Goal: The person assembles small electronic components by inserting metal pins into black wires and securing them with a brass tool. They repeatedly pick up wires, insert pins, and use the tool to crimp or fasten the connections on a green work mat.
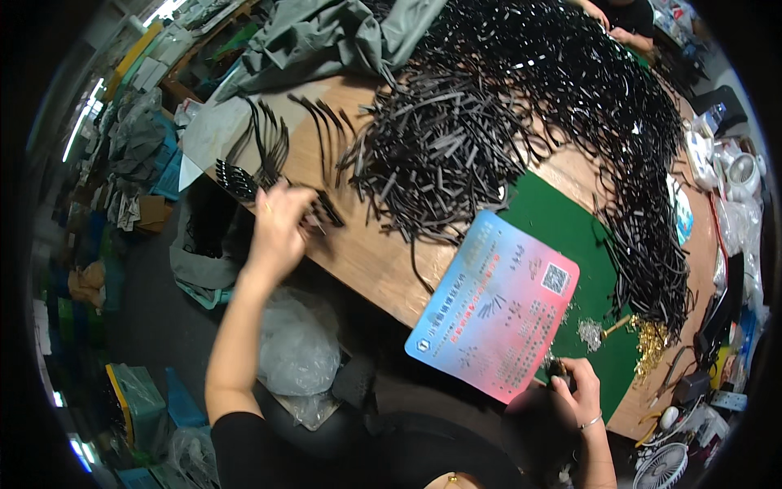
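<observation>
"Right, from my remote station, I ask first: condition of the left hand [281,218]?"

"Fingers bent, slightly blurred, among the black strips [273,145] laid along the near-left edge of the table [379,281]. Whether they pinch one, I cannot tell."

"And the right hand [583,388]?"

"Closed around a small dark object [557,371], just beside the lower right edge of the blue-and-pink printed sheet [489,314]. Its kind I cannot determine at this size."

"Surroundings?"

"I note a loose heap of dark strips [440,151] at mid-table, with a larger black pile [570,61] behind it, running down the right side. Silver bits [590,334] lie on the green mat [554,208], near gold bits [650,342]. Crumpled grey cloth [326,41] covers the far left corner."

"Other persons?"

"One co-worker's hands [596,15], at the far edge"
</observation>
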The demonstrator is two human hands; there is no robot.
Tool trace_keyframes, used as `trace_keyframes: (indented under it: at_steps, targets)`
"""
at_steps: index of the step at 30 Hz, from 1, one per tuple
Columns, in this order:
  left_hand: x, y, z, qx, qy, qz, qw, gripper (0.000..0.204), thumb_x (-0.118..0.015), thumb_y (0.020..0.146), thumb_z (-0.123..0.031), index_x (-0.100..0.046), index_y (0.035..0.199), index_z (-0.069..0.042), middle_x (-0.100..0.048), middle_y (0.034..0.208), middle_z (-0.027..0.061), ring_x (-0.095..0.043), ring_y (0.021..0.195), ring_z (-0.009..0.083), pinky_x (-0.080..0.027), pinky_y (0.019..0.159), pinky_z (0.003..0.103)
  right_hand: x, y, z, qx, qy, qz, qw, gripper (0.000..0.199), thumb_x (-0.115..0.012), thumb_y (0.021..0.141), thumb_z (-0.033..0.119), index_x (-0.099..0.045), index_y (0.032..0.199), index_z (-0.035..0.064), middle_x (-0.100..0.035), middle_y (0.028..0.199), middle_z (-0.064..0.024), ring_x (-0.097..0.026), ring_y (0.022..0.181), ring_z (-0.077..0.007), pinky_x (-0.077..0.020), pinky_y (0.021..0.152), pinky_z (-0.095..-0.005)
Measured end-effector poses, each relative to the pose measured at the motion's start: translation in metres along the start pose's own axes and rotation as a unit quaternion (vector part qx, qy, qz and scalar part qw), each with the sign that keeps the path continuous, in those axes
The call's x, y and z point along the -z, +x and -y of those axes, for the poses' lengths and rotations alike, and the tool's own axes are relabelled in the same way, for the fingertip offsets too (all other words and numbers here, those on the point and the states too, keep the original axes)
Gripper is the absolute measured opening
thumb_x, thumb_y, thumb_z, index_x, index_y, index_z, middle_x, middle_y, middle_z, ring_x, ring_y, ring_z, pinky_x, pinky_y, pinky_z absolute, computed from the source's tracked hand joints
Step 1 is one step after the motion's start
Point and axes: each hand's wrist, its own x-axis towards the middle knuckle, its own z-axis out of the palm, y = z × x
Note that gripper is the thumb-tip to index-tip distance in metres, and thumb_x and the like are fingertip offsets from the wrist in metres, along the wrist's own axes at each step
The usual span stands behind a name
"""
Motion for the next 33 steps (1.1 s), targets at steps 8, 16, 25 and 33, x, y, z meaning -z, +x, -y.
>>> trace_keyframes:
  at_steps: [8, 16, 25, 33]
  targets:
    - [-0.036, 0.056, 0.238, 0.228, 0.108, 0.228, 0.94, 0.043, -0.048, 0.072, 0.003, -0.057, 0.11, -0.016, -0.055, 0.118, 0.0052, -0.044, 0.118, 0.0276, -0.019, 0.104, 0.06, -0.004, 0.009, 0.0, -0.041, -0.01, 0.005, 0.999, 0.022, -0.066, 0.073, 0.007, -0.06, 0.093, -0.0017, -0.057, 0.078, -0.0143, -0.057, 0.072, -0.0286, -0.0459, 0.065, -0.0338]
    - [-0.043, 0.051, 0.116, 0.116, 0.08, 0.012, 0.99, 0.031, -0.046, 0.073, 0.005, -0.059, 0.1, -0.003, -0.059, 0.1, 0.0156, -0.053, 0.1, 0.0327, -0.04, 0.09, 0.045, 0.0, 0.007, 0.006, -0.084, -0.002, -0.01, 0.996, 0.02, -0.064, 0.076, 0.009, -0.061, 0.093, -0.0004, -0.057, 0.08, -0.0143, -0.057, 0.072, -0.0294, -0.0461, 0.065, -0.0339]
    - [-0.083, 0.016, -0.141, 0.212, -0.178, 0.062, 0.959, 0.042, -0.059, 0.085, -0.015, -0.04, 0.119, 0.001, -0.057, 0.095, 0.0224, -0.057, 0.084, 0.0389, -0.044, 0.077, 0.045, -0.001, -0.001, -0.002, -0.008, 0.004, 0.012, 1.0, 0.025, -0.066, 0.078, 0.014, -0.06, 0.1, 0.0033, -0.056, 0.082, -0.0125, -0.058, 0.072, -0.0279, -0.0483, 0.064, -0.0336]
    - [-0.057, 0.037, -0.121, 0.114, -0.299, 0.252, 0.914, 0.049, -0.052, 0.079, 0.002, -0.041, 0.127, -0.004, -0.053, 0.069, 0.0046, -0.052, 0.059, 0.0131, -0.045, 0.054, 0.027, 0.013, -0.017, -0.027, -0.038, 0.094, -0.005, 0.995, 0.027, -0.06, 0.086, 0.023, -0.057, 0.102, 0.002, -0.057, 0.092, -0.013, -0.058, 0.085, -0.0282, -0.0476, 0.074, -0.0345]
